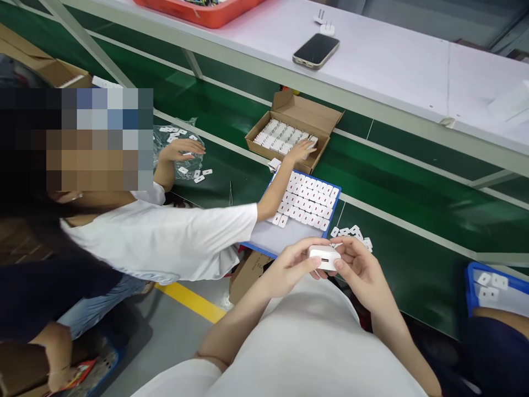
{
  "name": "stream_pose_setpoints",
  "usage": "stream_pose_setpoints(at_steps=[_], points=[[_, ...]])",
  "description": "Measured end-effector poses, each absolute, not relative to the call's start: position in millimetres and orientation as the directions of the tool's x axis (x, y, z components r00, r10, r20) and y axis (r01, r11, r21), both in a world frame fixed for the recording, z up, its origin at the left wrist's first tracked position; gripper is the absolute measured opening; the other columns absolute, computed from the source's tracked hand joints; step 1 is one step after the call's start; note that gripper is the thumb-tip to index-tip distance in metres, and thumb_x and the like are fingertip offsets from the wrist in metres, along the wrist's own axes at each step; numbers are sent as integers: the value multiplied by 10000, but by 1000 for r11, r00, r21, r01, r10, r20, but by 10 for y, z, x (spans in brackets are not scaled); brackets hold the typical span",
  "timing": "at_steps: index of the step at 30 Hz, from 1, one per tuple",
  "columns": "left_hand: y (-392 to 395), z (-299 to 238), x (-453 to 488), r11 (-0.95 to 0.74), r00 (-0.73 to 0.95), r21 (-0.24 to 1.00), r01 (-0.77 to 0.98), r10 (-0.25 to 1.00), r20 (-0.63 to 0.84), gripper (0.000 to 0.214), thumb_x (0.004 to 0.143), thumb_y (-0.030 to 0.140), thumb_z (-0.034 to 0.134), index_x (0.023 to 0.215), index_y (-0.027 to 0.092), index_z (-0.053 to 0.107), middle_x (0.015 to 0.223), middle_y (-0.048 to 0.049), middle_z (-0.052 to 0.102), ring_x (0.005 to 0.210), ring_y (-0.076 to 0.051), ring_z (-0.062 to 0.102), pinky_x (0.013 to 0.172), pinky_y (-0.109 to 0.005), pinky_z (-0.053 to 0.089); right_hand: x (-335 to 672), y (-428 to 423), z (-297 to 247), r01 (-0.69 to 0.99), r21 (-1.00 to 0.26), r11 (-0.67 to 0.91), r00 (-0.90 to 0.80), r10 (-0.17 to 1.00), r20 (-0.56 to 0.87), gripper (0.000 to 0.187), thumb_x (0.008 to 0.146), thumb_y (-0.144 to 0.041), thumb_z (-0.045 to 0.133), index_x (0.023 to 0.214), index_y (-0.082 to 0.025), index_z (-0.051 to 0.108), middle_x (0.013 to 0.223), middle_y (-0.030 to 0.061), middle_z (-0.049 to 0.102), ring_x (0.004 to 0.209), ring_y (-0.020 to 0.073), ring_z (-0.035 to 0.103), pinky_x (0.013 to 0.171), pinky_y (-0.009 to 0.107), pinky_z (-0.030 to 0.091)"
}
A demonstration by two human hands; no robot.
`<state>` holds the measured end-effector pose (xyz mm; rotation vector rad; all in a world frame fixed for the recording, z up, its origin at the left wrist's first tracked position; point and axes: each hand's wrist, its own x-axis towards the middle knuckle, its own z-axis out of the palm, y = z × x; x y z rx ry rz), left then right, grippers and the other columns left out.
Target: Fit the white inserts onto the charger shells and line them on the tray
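I hold a white charger plug in front of my chest, its face with a dark port slot turned toward me. My left hand grips its left side, the thumb on the front face. Fingers of my right hand close on its right side, the thumb at the lower corner. Just beyond lies a blue-rimmed tray with rows of small white face plates, each with a slot. Loose white plates lie on the green bench right behind my hands.
A co-worker at the left reaches across the tray into a cardboard box of chargers. Loose plates lie by a plastic bag. The shelf above holds a phone and a red bin. Another blue tray stands at right.
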<state>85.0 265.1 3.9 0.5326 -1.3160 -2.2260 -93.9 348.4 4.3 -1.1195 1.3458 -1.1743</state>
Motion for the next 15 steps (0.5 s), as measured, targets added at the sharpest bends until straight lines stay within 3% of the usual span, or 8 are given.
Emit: stream_pose_setpoints(at_steps=[6,9,15], points=[[2736,106,868,-266,-749,949,169,-660,-51,453,951,538,509,1204,165,553,953,-52,633,757,-138,582,701,-250,475,-833,3447,58,43,-998,51,-85,-995,-54,259,940,-376,642,1146,-257,539,978,42,597,800,167,639,696,301,577],[2776,141,871,-158,-708,985,72,-703,-62,472,968,587,430,1185,184,546,958,-48,621,747,-140,547,707,-262,456,-769,3438,50,19,-999,-38,-119,-992,35,254,923,-367,664,1114,-234,564,949,50,628,803,178,646,714,320,581],[2809,176,828,-25,-584,1000,-15,-811,-29,498,1000,566,340,1106,158,604,746,-8,549,663,-144,505,632,-261,412,-721,3398,43,-39,-995,-96,-147,-984,101,181,939,-362,636,1038,-223,574,864,29,614,713,153,588,628,284,532]])
